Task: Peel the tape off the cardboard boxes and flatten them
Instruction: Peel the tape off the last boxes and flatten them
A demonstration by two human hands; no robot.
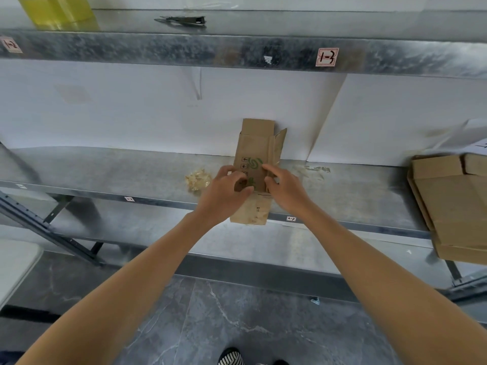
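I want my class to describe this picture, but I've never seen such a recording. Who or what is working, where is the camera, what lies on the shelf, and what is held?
No machine here: a person works with two bare hands. The single picture comes from a camera worn on the head, looking forward and down. On the metal shelf lies a mostly flattened cardboard box, its near end overhanging the edge. The left hand grips it with curled fingers; the right hand lies on its right side, and I cannot tell whether it grips. Left of the box sits a crumpled wad of tape; far right, a stack of flattened cardboard.
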